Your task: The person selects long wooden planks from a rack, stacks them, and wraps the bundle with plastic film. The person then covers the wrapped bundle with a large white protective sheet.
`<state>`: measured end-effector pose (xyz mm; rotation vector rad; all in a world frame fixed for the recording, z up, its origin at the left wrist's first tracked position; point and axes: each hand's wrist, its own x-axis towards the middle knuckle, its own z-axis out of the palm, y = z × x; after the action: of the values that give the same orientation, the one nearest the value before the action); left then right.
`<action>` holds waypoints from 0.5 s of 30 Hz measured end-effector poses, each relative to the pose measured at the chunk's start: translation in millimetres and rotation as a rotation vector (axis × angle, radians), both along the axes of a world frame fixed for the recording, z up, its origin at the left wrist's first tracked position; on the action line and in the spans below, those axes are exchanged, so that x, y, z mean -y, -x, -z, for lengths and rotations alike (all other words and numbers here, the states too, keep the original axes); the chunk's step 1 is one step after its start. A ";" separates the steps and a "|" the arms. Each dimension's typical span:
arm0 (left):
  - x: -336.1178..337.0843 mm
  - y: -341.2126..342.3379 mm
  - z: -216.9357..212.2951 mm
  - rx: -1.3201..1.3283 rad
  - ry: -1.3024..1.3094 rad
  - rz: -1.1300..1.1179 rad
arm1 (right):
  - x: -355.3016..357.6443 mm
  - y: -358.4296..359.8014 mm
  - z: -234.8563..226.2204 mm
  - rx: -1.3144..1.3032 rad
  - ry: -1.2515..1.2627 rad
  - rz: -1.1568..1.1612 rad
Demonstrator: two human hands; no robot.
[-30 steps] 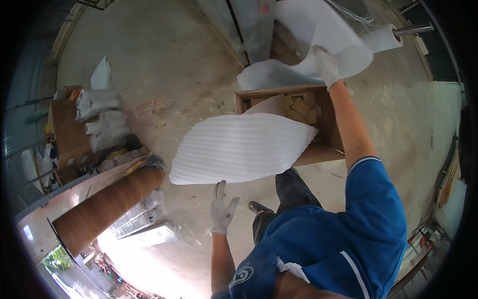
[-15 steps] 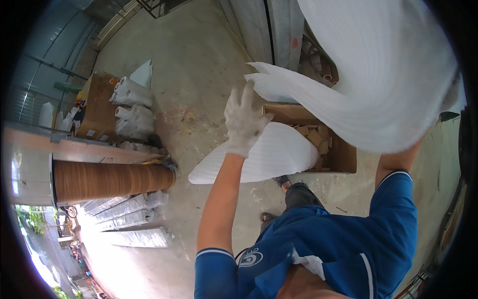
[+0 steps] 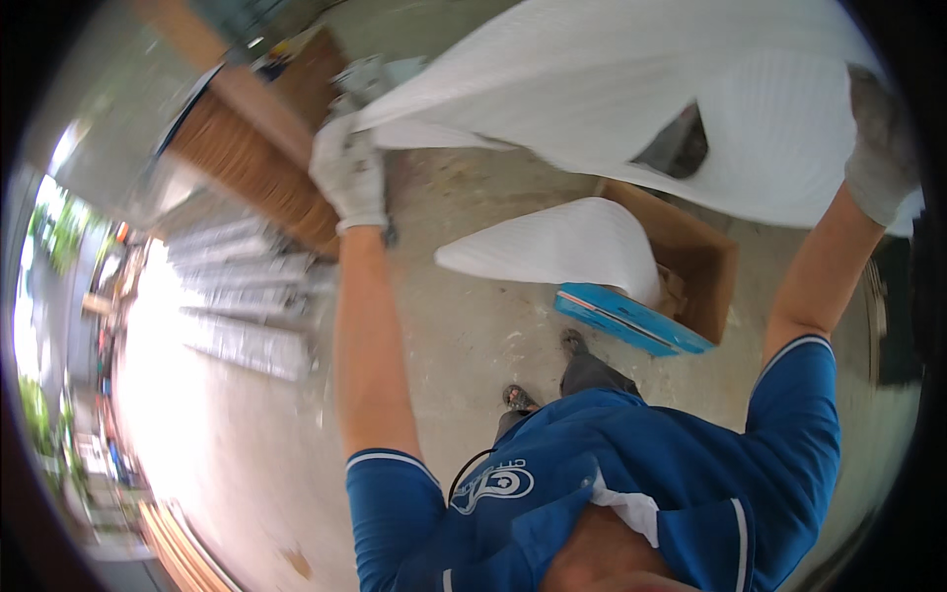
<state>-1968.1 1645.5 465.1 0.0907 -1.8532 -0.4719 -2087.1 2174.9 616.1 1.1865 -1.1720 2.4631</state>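
A large white foam sheet is stretched across the upper part of the view. My left hand, in a pale work glove, pinches its left corner. At the far right, my gloved right hand grips the sheet's other side; its fingers are partly lost in the dark rim. A dark gap shows through the sheet toward the right. Below it, another white foam piece hangs out of an open cardboard box with a blue outer side. Brown cardboard pieces lie inside the box.
Left of my left hand stands a large wood-grain roll. Long plastic-wrapped packages lie on the floor beside it. A brown carton is farther back. Long wooden strips are at the lower left. My feet are close to the box.
My left hand has moved left and taken hold of the sheet's corner, and the sheet is now spread between both hands. The view has turned, showing the box's blue side.
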 end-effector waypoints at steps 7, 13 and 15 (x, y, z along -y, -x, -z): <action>6.4 -388.4 -33.5 -0.182 -0.365 -0.161 | 160.9 71.5 21.0 0.141 -0.027 -0.659; -223.9 -602.2 24.8 -0.187 -0.312 -0.904 | 285.3 -91.0 62.3 0.228 -0.067 -1.009; -301.1 -649.4 53.1 -0.170 -0.282 -1.195 | 277.3 -165.8 52.0 0.225 -0.095 -1.178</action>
<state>-1318.7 1946.6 412.0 1.2199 -1.2552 0.1152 -1921.3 1897.6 564.2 2.1013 -0.6802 3.4188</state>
